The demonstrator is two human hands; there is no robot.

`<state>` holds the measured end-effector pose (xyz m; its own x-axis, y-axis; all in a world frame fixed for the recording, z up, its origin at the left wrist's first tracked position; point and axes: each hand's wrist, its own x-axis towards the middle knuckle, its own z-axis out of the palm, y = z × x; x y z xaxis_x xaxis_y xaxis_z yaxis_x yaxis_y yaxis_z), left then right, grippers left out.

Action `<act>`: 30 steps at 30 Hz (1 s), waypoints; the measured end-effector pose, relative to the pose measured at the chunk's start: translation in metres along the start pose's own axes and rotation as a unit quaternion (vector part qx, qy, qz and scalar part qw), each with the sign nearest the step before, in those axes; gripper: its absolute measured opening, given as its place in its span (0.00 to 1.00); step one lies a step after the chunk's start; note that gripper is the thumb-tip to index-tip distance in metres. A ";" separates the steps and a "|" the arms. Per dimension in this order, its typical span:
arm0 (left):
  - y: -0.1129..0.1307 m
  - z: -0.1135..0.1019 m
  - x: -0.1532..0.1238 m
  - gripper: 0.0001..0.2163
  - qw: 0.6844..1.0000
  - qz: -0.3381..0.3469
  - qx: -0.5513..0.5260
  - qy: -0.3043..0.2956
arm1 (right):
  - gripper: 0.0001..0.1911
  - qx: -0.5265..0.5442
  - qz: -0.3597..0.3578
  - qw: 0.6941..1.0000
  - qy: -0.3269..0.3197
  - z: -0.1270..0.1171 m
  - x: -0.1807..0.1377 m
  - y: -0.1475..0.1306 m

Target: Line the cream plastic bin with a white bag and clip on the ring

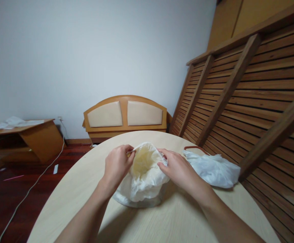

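A white plastic bag [143, 175] sits on the round pale wooden table [68, 195], its mouth held open and facing up. My left hand [116, 166] is closed in a pinch on the bag's left rim. On the right rim my right hand [178, 168] grips the plastic with curled fingers. The bag's inside looks pale yellow; I cannot make out what is in it.
A second crumpled white plastic bag [214, 170] lies at the table's right, partly over a red-rimmed object [195, 147]. A slatted wooden bed frame [250, 101] leans along the right. A headboard [125, 116] stands against the far wall, a low wooden desk [22, 135] at left, a cable [35, 184] on the floor.
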<state>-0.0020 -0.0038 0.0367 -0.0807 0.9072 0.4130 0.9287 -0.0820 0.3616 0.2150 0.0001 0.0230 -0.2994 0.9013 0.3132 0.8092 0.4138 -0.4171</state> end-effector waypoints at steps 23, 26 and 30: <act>-0.052 0.022 0.032 0.22 0.960 -0.037 -0.265 -0.086 | 0.13 -0.005 -0.336 0.941 -0.046 0.002 0.012 0.012; -0.044 0.017 0.028 0.24 0.958 0.033 -0.285 -0.011 | 0.12 0.002 -0.324 0.945 -0.043 0.005 0.017 0.019; -0.034 0.002 0.017 0.13 0.939 0.219 -0.264 -0.016 | 0.12 -0.001 -0.297 0.954 -0.039 0.001 0.018 0.024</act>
<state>-0.0338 0.0156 0.0296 0.2861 0.7499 0.5965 0.5613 -0.6357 0.5300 0.2289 0.0268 0.0179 -0.7424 0.5139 0.4299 0.4851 0.8549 -0.1841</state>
